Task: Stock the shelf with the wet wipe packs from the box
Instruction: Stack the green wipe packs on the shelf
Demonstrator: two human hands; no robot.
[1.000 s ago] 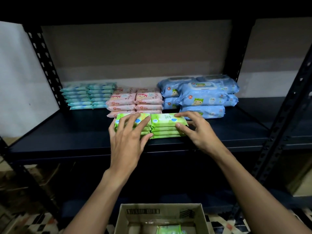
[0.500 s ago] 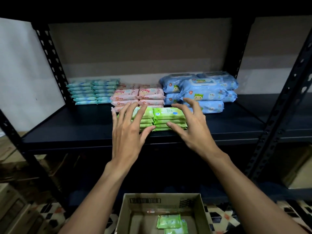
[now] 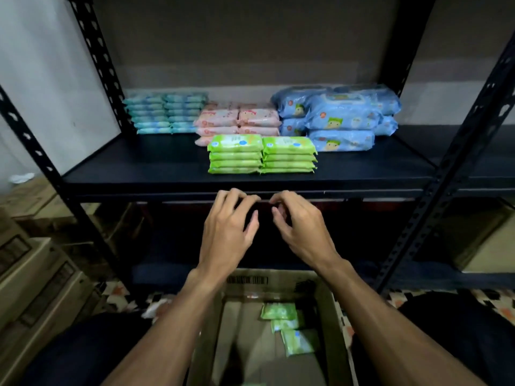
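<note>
Head view: black metal shelf (image 3: 167, 168) at 12 o'clock bears stacked green plastic wet wipe packs (image 3: 262, 154). Brown cardboard box (image 3: 245, 280) at 6 o'clock holds loose green packs (image 3: 278, 311) along its right side, nearer my right hand (image 3: 303, 232) than my left hand (image 3: 228, 232). Both hover empty, fingers loosely curled.

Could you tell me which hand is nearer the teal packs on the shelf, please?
Left. The left hand hangs before the shelf edge, right of the teal packs; the right hand sits beside it, farther right.
</note>
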